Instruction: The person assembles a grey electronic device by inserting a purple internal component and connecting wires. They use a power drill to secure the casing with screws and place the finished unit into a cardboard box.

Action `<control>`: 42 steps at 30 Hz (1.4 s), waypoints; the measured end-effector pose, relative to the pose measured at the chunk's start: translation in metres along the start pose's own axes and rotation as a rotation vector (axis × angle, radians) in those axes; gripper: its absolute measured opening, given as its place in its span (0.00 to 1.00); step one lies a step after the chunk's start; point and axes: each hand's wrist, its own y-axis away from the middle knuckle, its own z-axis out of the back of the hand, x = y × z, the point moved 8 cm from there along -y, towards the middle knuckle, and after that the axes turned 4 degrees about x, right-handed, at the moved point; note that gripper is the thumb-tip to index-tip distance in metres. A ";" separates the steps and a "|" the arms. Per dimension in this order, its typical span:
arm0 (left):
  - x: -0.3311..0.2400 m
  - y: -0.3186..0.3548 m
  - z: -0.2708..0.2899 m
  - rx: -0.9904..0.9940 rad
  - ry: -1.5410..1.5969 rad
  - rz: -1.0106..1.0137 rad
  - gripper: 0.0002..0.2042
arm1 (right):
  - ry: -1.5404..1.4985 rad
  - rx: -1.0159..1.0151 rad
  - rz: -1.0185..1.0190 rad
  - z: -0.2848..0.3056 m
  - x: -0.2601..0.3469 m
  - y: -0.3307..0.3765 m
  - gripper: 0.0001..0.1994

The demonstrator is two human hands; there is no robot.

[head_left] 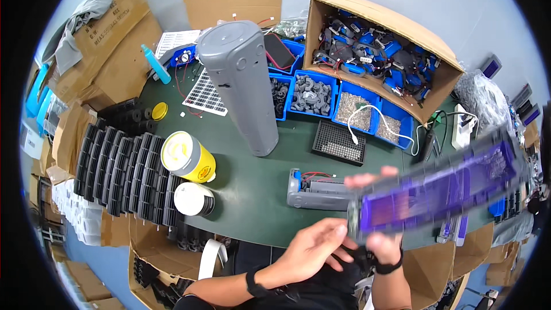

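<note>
My right hand [376,212] grips the near end of a long grey panel with a purple face [439,186]; the panel is blurred and reaches out to the right above the table. My left hand [313,247] is open just below that end, fingertips near the panel's corner. Behind the hands a small grey housing [315,190] with red and black wires and a blue end lies on the dark green table [252,178]. A tall grey cylindrical casing [241,83] stands upright in the middle of the table.
A cardboard box of blue wired parts [379,46] stands at the back right, with blue bins [330,97] of small parts in front. A black grid tray [340,142], a yellow tub [186,156], a white-lidded jar [194,200] and rows of black parts [123,169] surround the middle.
</note>
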 end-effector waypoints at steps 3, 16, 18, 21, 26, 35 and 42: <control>-0.047 0.016 0.022 -0.273 -0.595 -0.349 0.14 | 0.177 -0.176 -0.053 0.033 -0.024 -0.033 0.49; -0.115 -0.019 0.031 -0.243 -1.443 -0.610 0.12 | 0.128 -0.257 0.046 0.025 -0.025 0.012 0.58; -0.108 -0.036 0.024 -0.164 -1.510 -0.565 0.13 | 0.085 -0.225 0.060 0.023 -0.025 0.015 0.58; -0.098 -0.055 0.028 -0.154 -1.582 -0.389 0.14 | 0.075 -0.258 0.066 0.022 -0.022 0.020 0.58; -0.107 -0.041 0.037 -0.230 -1.304 -0.481 0.20 | 0.101 -0.264 0.079 0.024 -0.023 0.028 0.58; -0.086 0.031 0.104 -0.372 -0.402 -0.122 0.18 | 0.214 -0.189 0.135 0.020 -0.024 0.035 0.56; -0.055 0.032 0.111 -0.224 0.030 -0.187 0.09 | 0.393 -0.146 0.045 0.014 -0.027 0.040 0.55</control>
